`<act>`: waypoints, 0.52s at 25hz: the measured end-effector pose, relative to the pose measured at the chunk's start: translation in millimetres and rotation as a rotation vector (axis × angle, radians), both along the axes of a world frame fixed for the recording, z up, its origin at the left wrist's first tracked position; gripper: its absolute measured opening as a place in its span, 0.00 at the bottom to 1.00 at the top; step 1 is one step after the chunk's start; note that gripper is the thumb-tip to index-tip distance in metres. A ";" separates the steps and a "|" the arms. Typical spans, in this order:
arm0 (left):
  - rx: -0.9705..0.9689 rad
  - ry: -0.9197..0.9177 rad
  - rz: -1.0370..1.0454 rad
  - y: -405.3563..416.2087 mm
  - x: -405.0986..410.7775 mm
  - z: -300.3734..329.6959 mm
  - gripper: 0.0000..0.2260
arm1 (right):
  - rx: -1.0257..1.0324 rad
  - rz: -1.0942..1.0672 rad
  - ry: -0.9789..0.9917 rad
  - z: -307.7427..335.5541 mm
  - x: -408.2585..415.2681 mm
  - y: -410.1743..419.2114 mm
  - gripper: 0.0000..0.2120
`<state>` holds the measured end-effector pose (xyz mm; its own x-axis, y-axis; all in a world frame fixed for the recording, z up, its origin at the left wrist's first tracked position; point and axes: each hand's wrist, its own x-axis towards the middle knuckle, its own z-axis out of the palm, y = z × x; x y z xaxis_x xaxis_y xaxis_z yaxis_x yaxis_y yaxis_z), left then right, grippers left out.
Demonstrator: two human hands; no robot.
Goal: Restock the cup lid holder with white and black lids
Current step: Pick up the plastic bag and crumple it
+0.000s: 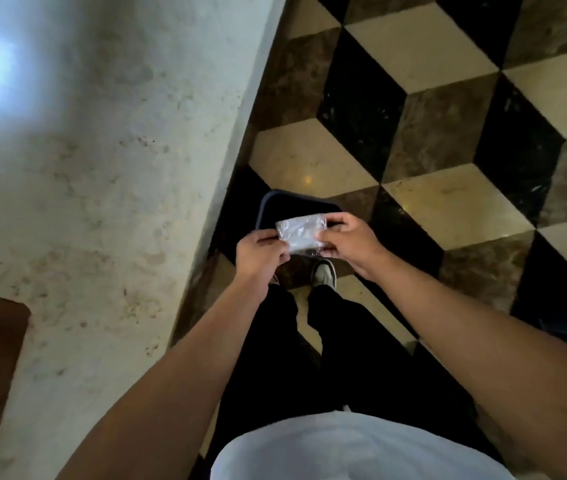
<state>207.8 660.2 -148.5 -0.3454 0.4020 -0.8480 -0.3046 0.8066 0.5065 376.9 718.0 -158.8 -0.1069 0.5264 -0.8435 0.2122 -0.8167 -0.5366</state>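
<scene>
Since no lid holder and no loose lids appear in this view, we judge the restocking proper either done or paused; we cannot tell which. What we see looks like packaging disposal, probably an emptied lid wrapper.

Nearest us: two bare forearms reach forward and down. Left hand (261, 252) pinches the left edge of a clear plastic wrapper (301, 233), thumb on top, fingers curled under. Right hand (347, 240) pinches its right edge likewise. Wrapper is held flat between the hands, seemingly empty; contents too blurred to confirm.

Just below the hands: one shoe (323, 273) clearly visible on the floor.

Directly beyond and beneath the wrapper: one dark bin (270, 206), rim open, standing on the patterned floor (431, 116).

Left of the hands: pale stone worktop (102, 150), bearing nothing we can identify.

Count: wrappers 1; bins 1; hands 2; white lids 0 seen; black lids 0 seen; holders 0 seen.
</scene>
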 end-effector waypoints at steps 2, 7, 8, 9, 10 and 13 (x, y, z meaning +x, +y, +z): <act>-0.047 0.017 -0.046 16.2 5.1 -37.8 0.11 | -0.031 -0.017 -0.024 -32.8 6.6 5.2 0.17; -0.095 0.153 -0.198 30.0 1.9 -138.0 0.13 | -0.111 -0.057 -0.090 -132.4 -0.3 16.0 0.16; -0.113 0.166 -0.205 29.2 0.2 -161.2 0.13 | -0.143 -0.062 -0.095 -156.1 -4.4 15.1 0.16; -0.136 0.181 -0.210 30.8 -2.3 -183.7 0.13 | -0.174 -0.068 -0.092 -181.4 -8.9 14.9 0.16; -0.157 0.193 -0.214 32.9 -3.2 -205.6 0.13 | -0.202 -0.064 -0.088 -206.4 -12.5 14.7 0.17; -0.196 0.262 -0.202 41.9 -1.1 -268.6 0.12 | -0.263 -0.058 -0.105 -279.7 -18.9 13.8 0.20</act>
